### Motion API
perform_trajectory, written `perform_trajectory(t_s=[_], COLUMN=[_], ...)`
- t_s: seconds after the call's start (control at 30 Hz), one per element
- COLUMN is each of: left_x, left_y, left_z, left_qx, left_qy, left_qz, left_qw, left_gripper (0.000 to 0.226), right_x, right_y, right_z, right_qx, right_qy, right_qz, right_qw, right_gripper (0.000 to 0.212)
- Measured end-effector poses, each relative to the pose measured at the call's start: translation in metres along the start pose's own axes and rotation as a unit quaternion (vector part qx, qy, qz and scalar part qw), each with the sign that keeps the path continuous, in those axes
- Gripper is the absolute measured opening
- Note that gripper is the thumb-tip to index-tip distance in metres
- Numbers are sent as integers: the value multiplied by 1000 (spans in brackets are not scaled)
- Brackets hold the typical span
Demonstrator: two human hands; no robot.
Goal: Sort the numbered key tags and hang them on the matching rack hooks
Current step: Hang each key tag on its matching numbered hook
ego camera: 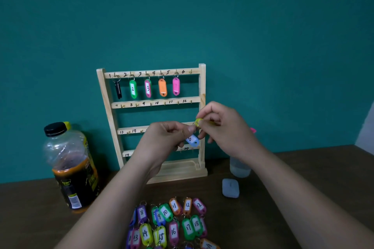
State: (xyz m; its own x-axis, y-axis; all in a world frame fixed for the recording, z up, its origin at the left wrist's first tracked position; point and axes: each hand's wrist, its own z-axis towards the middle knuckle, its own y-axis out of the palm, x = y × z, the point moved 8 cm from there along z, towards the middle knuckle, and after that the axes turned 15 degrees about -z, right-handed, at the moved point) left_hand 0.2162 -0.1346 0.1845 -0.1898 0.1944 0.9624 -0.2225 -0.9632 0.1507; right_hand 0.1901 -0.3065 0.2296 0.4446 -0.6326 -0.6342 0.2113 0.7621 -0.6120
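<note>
left hand (168, 139) pinches blue tag 6 (192, 140) | right hand (224, 127) pinches yellow tag (199, 121)

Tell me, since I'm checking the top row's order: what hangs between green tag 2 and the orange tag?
The pink tag 3 hangs there, seen in the head view.

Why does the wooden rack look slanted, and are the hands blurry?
Head view: the wide-angle lens leans the rack; head view: left hand and right hand look slightly soft, table tags are readable; head view: even light.
</note>
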Motion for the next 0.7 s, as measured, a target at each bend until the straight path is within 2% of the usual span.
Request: perform_trajectory(t_s=[0.23, 0.37, 0.47, 0.53, 0.6, 0.7], left_x=[15, 42, 79, 109, 135, 162], left_y=[14, 8, 8, 15, 29, 47], left_z=[25, 42, 57, 65, 71, 80], left_qx=[-14, 7, 8, 3, 1, -8], left_qy=[-73, -48, 11, 72, 123, 161], left_qz=[-12, 14, 103, 226, 363, 468], left_qw=[997, 999, 995, 971, 924, 869], left_gripper=[27, 26, 17, 21, 22, 21], right_x=[-1, -1, -2, -3, -6, -10], right_y=[-14, -20, -24, -28, -34, -41], right_z=[10, 22, 36, 47, 59, 75], right_qx=[80, 117, 142, 160, 181, 207], right_qy=[-31, -38, -21, -13, -18, -17], right_qz=[-7, 6, 15, 24, 16, 2], right_qw=[996, 992, 990, 987, 983, 978], right_gripper=[18, 18, 15, 13, 13, 10])
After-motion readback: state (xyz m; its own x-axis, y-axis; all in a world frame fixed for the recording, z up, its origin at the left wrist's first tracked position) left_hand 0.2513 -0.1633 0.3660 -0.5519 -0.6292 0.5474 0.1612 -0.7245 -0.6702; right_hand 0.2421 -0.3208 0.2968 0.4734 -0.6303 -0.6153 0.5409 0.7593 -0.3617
